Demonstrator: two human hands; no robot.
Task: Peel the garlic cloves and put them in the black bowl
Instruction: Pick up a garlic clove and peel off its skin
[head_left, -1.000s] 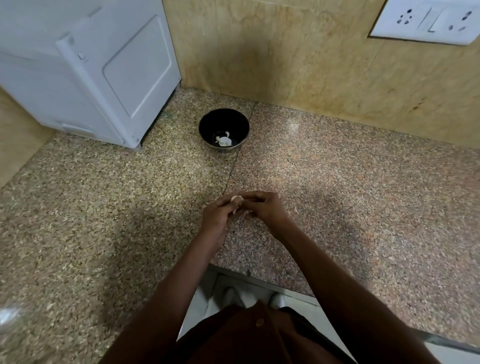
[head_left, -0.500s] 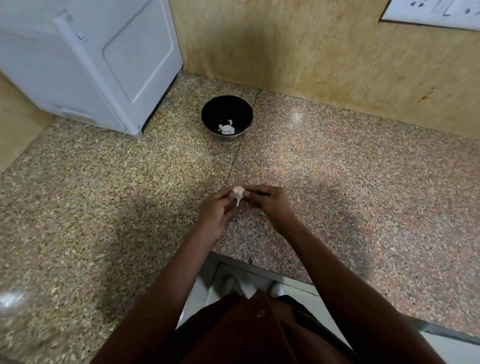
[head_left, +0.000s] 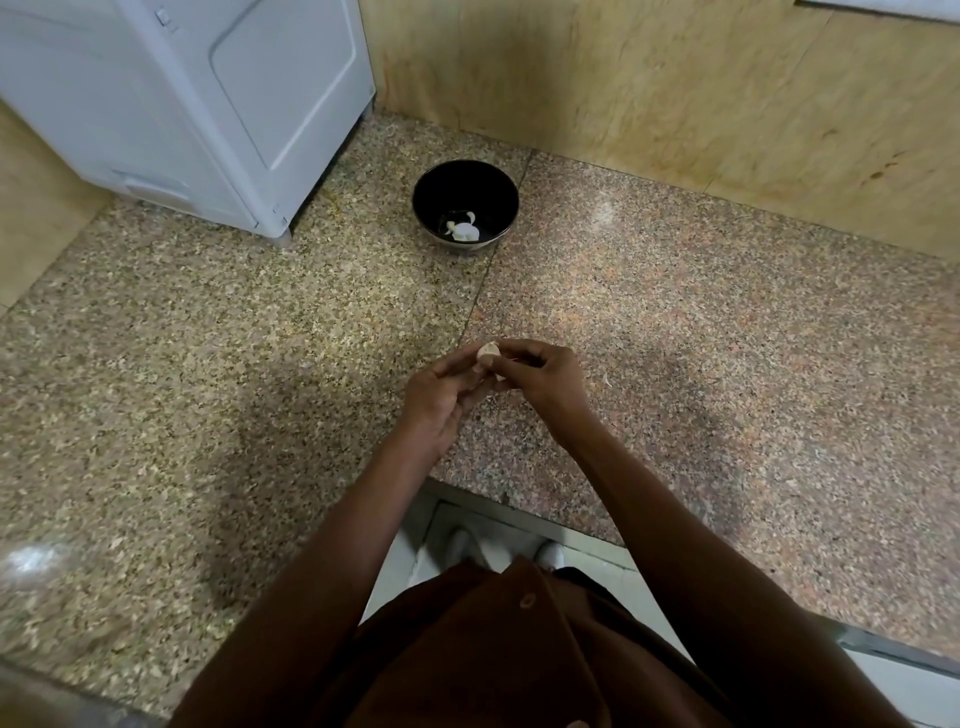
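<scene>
Fingers of both hands meet on one garlic clove (head_left: 488, 353), held low over the bench (head_left: 727, 364): my left hand (head_left: 441, 400) pinches it from below and the side, my right hand (head_left: 540, 376) nips it from the right, where I judge the skin is being worked off. Its long axis I cannot tell. Straight ahead, well apart, sits the black bowl (head_left: 466, 182) with peeled cloves (head_left: 462, 230) inside; both hands look about equally near it.

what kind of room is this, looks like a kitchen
Most likely a home kitchen: a speckled granite counter against a tan stone backsplash, a white appliance in the corner, and a black bowl with peeled garlic in it.
</scene>
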